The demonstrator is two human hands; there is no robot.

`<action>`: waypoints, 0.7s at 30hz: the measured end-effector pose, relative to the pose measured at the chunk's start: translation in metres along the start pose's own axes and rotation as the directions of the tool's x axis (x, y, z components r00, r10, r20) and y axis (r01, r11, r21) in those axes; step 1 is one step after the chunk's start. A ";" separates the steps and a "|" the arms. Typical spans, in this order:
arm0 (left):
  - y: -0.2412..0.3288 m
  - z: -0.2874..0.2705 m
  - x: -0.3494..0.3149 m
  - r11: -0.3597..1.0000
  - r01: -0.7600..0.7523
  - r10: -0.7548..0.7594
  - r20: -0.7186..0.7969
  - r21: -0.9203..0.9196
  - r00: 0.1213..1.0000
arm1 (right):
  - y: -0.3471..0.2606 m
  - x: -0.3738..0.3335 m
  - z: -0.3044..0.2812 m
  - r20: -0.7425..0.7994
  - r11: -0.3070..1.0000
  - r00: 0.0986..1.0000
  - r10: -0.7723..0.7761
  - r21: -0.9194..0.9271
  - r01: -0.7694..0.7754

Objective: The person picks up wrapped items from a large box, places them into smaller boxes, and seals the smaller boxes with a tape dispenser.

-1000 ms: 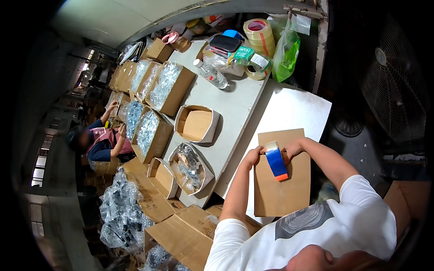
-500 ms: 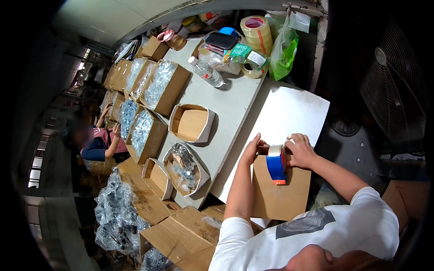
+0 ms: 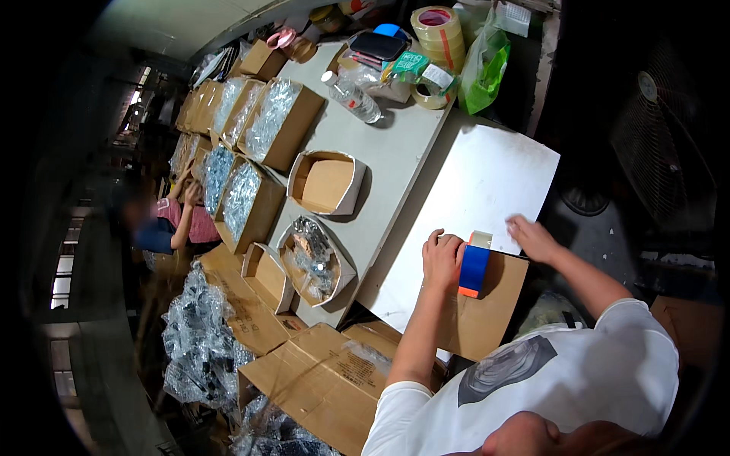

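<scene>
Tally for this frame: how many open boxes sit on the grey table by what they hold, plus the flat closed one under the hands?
Open brown cardboard boxes filled with shiny clear bags: 4 clearly visible
Open brown cardboard box, empty: 1
Open brown cardboard box, partly filled with bags: 1
Closed flat brown cardboard box under the hands: 1
Total: 7

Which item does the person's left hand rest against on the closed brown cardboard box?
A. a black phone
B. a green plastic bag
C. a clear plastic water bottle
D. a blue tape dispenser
D: the left hand grips the blue tape dispenser on the closed brown cardboard box, while the right hand presses near the box's far edge.
</scene>
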State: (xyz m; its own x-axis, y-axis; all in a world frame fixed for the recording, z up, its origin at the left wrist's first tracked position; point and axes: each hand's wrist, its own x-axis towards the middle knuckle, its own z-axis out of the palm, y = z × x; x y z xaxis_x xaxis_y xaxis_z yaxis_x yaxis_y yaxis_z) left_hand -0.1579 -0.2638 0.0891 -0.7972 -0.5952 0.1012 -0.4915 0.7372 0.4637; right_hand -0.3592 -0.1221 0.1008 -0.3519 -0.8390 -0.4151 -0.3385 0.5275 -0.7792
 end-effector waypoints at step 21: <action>0.013 0.003 0.026 0.996 0.060 -0.031 0.363 -0.068 0.931 | -0.072 0.173 -0.111 0.803 0.730 0.563 -0.196 -0.264 0.631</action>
State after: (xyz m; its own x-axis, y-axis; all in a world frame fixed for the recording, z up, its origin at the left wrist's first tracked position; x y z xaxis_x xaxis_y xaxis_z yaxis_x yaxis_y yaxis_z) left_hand -0.1862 -0.2693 0.0951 -0.8542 -0.4614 -0.2397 -0.5136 0.6768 0.5275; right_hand -0.4924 -0.2907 0.1375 0.5688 -0.6834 -0.4577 -0.6991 -0.1087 -0.7067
